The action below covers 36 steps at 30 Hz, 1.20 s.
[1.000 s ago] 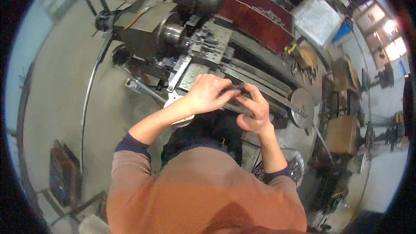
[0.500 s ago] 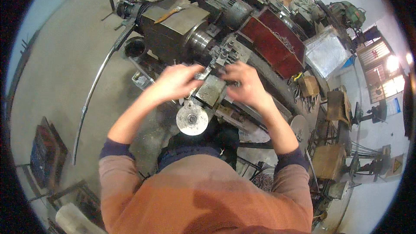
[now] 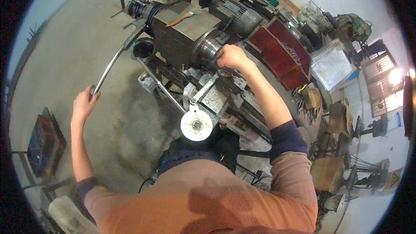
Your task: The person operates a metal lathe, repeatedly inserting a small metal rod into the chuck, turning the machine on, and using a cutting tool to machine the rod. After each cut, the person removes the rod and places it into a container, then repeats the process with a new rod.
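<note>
Off to the left, my left hand [image 3: 83, 105] is closed round the lower end of a long bare metal lever [image 3: 112, 65]. That lever runs up to the end of a lathe's headstock [image 3: 184, 37]. My right hand [image 3: 232, 57] has its fingers curled in right beside the shiny round spindle nose [image 3: 210, 47]; whatever they hold is hidden behind the hand. Below it lie a flat steel slide block [image 3: 216, 98] and a narrow bar handle [image 3: 205, 87]. A pale round handwheel [image 3: 196, 125] faces me, in front of my lap.
A wooden-handled brush [image 3: 178, 19] lies on top of the headstock. Behind the machine stand a motor [image 3: 236, 14] and a dark red tray [image 3: 281, 52] with metal bits. To the right are a silvery sheet-covered box [image 3: 331, 65] and a small cardboard box [image 3: 312, 98] among tools.
My left hand has left the slide block and taken hold of the lever, whose lower end has shifted. My right hand has moved up to the spindle nose, and the view has shifted slightly.
</note>
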Each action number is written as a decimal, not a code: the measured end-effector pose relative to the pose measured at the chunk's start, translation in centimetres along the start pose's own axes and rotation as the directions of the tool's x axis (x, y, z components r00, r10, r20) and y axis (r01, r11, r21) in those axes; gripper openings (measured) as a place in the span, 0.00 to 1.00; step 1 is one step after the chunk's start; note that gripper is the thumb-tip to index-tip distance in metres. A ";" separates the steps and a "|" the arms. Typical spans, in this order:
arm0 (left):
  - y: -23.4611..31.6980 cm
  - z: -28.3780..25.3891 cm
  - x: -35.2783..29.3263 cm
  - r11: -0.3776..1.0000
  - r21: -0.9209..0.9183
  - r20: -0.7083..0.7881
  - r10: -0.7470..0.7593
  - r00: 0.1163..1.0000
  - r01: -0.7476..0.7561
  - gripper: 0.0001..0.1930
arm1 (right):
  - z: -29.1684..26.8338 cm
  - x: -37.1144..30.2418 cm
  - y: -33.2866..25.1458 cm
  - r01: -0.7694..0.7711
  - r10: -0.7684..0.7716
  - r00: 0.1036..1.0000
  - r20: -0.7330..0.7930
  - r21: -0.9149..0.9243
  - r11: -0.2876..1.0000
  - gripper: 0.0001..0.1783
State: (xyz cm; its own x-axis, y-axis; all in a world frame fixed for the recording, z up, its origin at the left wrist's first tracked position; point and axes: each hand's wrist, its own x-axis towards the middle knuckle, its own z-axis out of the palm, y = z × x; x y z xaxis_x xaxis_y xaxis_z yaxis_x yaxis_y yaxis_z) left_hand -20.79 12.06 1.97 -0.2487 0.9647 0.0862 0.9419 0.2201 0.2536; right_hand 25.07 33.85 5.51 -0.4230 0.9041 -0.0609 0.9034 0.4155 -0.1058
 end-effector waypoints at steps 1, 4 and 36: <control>-0.3 1.0 -0.4 0.999 -0.034 0.035 -0.018 0.999 0.020 0.18 | -0.4 0.3 -0.2 0.003 -0.003 1.000 0.017 0.011 1.000 0.17; -0.9 3.4 0.4 0.999 0.017 -0.086 -0.027 0.996 0.029 0.17 | -0.7 1.4 0.1 0.031 -0.033 0.999 0.029 0.065 0.997 0.15; 3.3 26.8 17.5 0.924 0.292 0.245 0.177 0.953 -0.247 0.13 | -2.9 -16.2 5.1 0.023 -0.031 0.829 -0.558 -0.022 1.000 0.17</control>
State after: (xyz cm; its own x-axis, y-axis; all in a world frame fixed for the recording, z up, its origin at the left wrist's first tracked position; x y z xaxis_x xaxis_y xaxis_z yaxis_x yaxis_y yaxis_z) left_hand -15.99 33.57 -21.45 -0.0147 0.9940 -0.1086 0.9976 0.0073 -0.0683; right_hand 36.79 21.60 8.86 -0.3396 0.7925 0.5066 0.8949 0.4381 -0.0854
